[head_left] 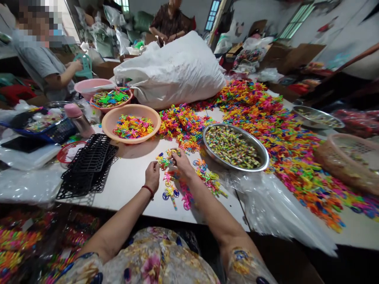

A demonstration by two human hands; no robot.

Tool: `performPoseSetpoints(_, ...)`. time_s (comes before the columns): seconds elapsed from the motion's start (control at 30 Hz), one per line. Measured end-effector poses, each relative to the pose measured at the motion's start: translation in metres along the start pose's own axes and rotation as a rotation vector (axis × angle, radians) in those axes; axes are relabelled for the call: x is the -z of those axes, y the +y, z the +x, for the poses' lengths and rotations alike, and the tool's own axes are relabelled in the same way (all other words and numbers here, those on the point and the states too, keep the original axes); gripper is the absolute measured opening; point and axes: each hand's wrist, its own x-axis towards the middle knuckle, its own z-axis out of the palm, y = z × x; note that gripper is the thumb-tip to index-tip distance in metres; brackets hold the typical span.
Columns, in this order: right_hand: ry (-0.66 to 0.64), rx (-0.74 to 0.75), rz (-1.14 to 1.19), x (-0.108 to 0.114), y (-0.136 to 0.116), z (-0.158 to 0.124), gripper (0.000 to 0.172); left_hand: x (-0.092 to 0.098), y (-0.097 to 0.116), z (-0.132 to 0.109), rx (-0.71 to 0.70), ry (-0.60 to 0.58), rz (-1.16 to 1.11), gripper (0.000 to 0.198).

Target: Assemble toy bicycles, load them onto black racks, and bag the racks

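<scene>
At the centre of the frame, our left hand [152, 176] curls its fingers inward beside the loose plastic toy pieces [170, 189]; we cannot tell whether it grips one or sits loose. Our right hand [180, 161], just across from it, appears pinched on a piece, thumb against forefinger, probably because such thin parts suit a fingertip hold. The loose pieces lie on the white tabletop [127, 177] between and below our hands, presumably spread out so single ones come up easily. Right of centre, the steel basin [265, 158] keeps short multicoloured bits apart from the heap [254, 102]; left of centre, the peach basin [109, 126] holds more bright pieces. Both seem placed for easy reach.
</scene>
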Motion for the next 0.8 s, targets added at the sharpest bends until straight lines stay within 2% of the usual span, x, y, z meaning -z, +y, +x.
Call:
performPoseSetpoints(0.07,-0.048,-0.074,0.341,0.002,-0.001,-0.024,0.036,0.001,0.001,0.000,-0.011,0.001,-0.034,0.026)
performPoseSetpoints(0.17,-0.099,-0.171,0.582,0.002,-0.005,-0.056,0.037,0.001,0.004,-0.001,0.019,0.001,-0.132,0.025)
performPoseSetpoints(0.33,-0.109,-0.278,0.639,0.002,-0.007,-0.094,0.037,0.012,0.021,-0.011,0.053,0.041,-0.255,0.031)
performPoseSetpoints(0.43,-0.144,-0.298,0.638,0.002,-0.004,-0.108,0.040,0.029,0.040,-0.029,0.033,-0.036,-0.305,0.034)
performPoseSetpoints(0.53,-0.022,-0.204,0.522,0.002,-0.002,-0.125,0.034,0.050,0.063,-0.054,0.125,-0.143,-0.299,0.038)
performPoseSetpoints(0.57,0.048,-0.133,0.438,0.002,-0.002,-0.132,0.029,0.057,0.069,-0.063,0.211,-0.159,-0.299,0.042)
performPoseSetpoints(0.6,0.089,-0.066,0.335,0.001,-0.003,-0.139,0.022,0.063,0.074,-0.069,0.320,-0.230,-0.334,0.046)
performPoseSetpoints(0.63,0.083,0.019,0.221,0.000,-0.003,-0.145,0.018,0.069,0.078,-0.074,0.453,-0.343,-0.406,0.051)
performPoseSetpoints(0.7,0.002,0.198,-0.041,-0.003,-0.002,-0.155,0.024,0.074,0.083,-0.076,0.710,-0.543,-0.559,0.052)
performPoseSetpoints(0.77,-0.107,0.288,-0.247,-0.007,0.001,-0.163,0.037,0.074,0.087,-0.076,0.850,-0.593,-0.594,0.037)
performPoseSetpoints(0.8,-0.148,0.308,-0.320,-0.009,0.003,-0.166,0.043,0.073,0.089,-0.076,0.873,-0.585,-0.577,0.027)
